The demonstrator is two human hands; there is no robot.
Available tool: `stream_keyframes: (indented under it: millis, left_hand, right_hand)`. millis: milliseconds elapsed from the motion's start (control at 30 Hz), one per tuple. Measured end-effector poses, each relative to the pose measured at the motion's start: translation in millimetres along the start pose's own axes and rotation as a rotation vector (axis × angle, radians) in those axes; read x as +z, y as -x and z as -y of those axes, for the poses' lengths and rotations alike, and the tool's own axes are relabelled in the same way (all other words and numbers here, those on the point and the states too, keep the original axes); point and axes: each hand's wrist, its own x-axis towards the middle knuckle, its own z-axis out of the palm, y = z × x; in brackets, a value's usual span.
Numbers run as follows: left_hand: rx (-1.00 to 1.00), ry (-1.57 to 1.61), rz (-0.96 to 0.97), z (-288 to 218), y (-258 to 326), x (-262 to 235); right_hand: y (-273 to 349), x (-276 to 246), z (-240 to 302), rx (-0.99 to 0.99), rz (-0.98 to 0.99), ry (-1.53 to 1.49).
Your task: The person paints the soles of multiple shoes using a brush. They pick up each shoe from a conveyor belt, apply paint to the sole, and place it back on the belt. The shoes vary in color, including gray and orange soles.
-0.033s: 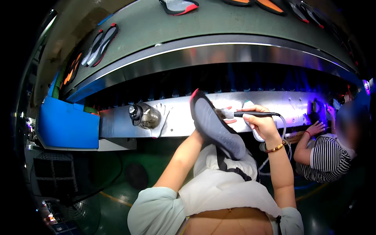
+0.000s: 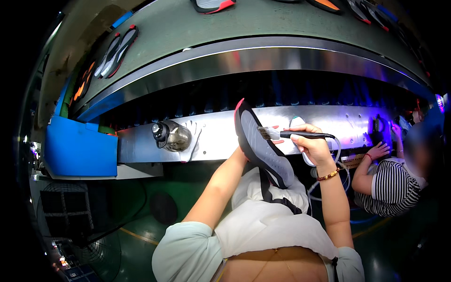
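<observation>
Frame centre: left hand (image 2: 240,152), mostly hidden, fingers unseen, props one grey red-trimmed shoe sole (image 2: 261,146). Right hand (image 2: 311,143) fingers closed round one black-handled brush (image 2: 287,134), bristles touching sole. One clear bottle (image 2: 172,136) on metal counter (image 2: 221,138), left.

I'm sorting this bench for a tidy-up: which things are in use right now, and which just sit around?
In use:
grey shoe sole, held up by the left hand
brush, in the right hand, bristles on the sole

Lying about:
clear bottle on the metal ledge
blue bin
soles on the conveyor
</observation>
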Motion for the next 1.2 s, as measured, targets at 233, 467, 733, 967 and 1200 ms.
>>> stream_keyframes:
  millis: [233, 467, 733, 967, 1200]
  left_hand:
    - [0.225, -0.526, -0.222, 34.8, -42.9, -62.5]
    - [0.12, -0.209, -0.454, 59.4, -42.3, -90.8]
    - [0.094, -0.113, -0.469, 25.0, -43.5, -48.7]
    - [0.303, -0.177, -0.056, 19.2, -16.8, 18.3]
    - [0.332, -0.191, 0.025, 40.7, 2.3, 46.7]
  right_hand:
    - [10.4, -22.2, -8.4, 0.009, -0.125, -0.124]
    - [12.1, -55.1, -44.2, 0.049, -0.273, -0.123]
    - [-0.8, -43.8, -25.5, -0.064, -0.172, 0.023]
    - [-23.5, -19.4, 6.7, -0.135, -0.094, -0.006]
    - [-30.6, -7.2, -0.7, -0.137, -0.173, 0.076]
